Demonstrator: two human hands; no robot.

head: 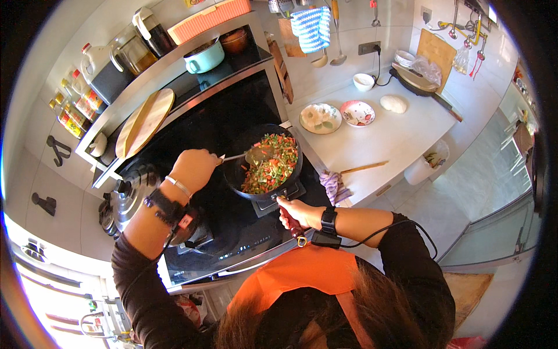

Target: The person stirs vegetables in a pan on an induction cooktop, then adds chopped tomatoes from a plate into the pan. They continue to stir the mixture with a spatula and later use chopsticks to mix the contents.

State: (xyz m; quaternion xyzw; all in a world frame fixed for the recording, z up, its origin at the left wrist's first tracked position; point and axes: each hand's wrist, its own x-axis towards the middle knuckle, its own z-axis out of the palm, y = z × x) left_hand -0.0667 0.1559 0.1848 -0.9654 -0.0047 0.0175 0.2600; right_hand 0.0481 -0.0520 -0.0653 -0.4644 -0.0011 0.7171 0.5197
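Observation:
My left hand (195, 169) grips the handle of a metal cooking spatula (233, 158), whose blade lies among the food at the left part of the wok. Chopped vegetables (274, 168) in green, orange and red bits fill the bottom of the dark wok (237, 181). It stands over the right burner of a black glass cooktop (235, 227). Around the wok's dark red handle (293, 224), on the side nearest me, the fingers of my right hand (303, 212) are closed.
Left of the wok stands a lidded pot (135, 192). The white counter (383, 144) on the right holds a floral plate (320, 118), a patterned bowl (357, 113), dough (393, 104), chopsticks (364, 167) and a striped cloth (335, 186). A shelf (187, 104) with bottles runs behind the cooktop.

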